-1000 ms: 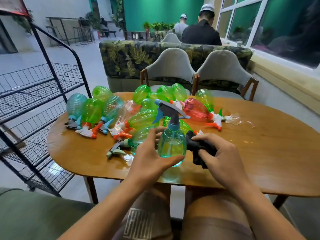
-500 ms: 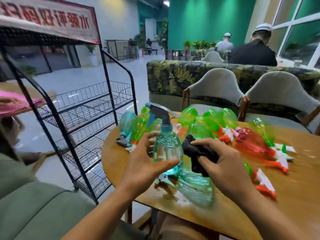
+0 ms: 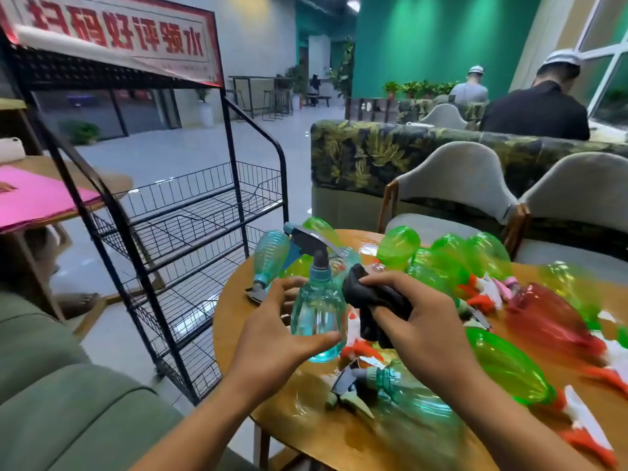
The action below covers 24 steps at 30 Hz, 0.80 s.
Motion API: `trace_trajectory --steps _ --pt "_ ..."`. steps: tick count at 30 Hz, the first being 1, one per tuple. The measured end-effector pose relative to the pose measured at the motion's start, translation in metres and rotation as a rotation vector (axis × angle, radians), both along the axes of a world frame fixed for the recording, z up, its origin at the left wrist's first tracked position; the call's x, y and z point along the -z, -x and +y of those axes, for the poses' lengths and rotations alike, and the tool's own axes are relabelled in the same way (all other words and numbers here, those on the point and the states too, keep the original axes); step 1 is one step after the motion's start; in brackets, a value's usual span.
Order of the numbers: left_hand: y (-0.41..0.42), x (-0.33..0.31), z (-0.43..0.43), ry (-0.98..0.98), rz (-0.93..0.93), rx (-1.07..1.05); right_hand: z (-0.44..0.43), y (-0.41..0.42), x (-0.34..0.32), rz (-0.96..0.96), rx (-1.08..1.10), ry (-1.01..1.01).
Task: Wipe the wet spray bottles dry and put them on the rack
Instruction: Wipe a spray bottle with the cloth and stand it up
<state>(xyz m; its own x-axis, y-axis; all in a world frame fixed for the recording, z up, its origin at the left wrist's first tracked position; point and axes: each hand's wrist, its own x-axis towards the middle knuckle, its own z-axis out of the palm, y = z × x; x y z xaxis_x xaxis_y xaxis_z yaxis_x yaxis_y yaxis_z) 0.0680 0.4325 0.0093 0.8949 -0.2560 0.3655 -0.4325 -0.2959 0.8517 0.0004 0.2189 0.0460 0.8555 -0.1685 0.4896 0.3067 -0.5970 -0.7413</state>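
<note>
My left hand point(image 3: 272, 331) holds a teal spray bottle point(image 3: 317, 314) upright above the wooden table point(image 3: 306, 433); its grey trigger head points left. My right hand point(image 3: 421, 331) grips a black cloth point(image 3: 370, 300) pressed against the bottle's right shoulder. Several green, teal and red spray bottles point(image 3: 509, 365) lie on their sides across the wet tabletop. The black wire rack point(image 3: 190, 229) stands to the left of the table, and the shelves I can see hold nothing.
Two grey chairs point(image 3: 455, 185) and a leaf-patterned sofa back point(image 3: 373, 154) stand behind the table. A green couch point(image 3: 68, 416) is at lower left. A side table with a pink sheet point(image 3: 34, 198) sits left of the rack. Two people sit in the background.
My head has turned left, bringing the rack into fuller view. The teal bottle has risen off the table in my left hand, with the cloth still against it.
</note>
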Motion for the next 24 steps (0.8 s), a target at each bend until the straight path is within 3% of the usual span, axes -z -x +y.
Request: trace_trajectory --steps 6,17,24 --pt "0.022 -0.006 -0.066 0.038 0.04 0.165 -0.043 0.046 0.003 -0.061 0.185 -0.039" --pt "0.115 -0.023 -0.27 0.05 -0.048 0.52 -0.18 0.204 -0.003 -0.109 0.611 -0.075" --pt "0.152 -0.008 -0.394 -0.04 -0.062 0.602 -0.264 0.258 0.02 -0.061 0.79 -0.075"
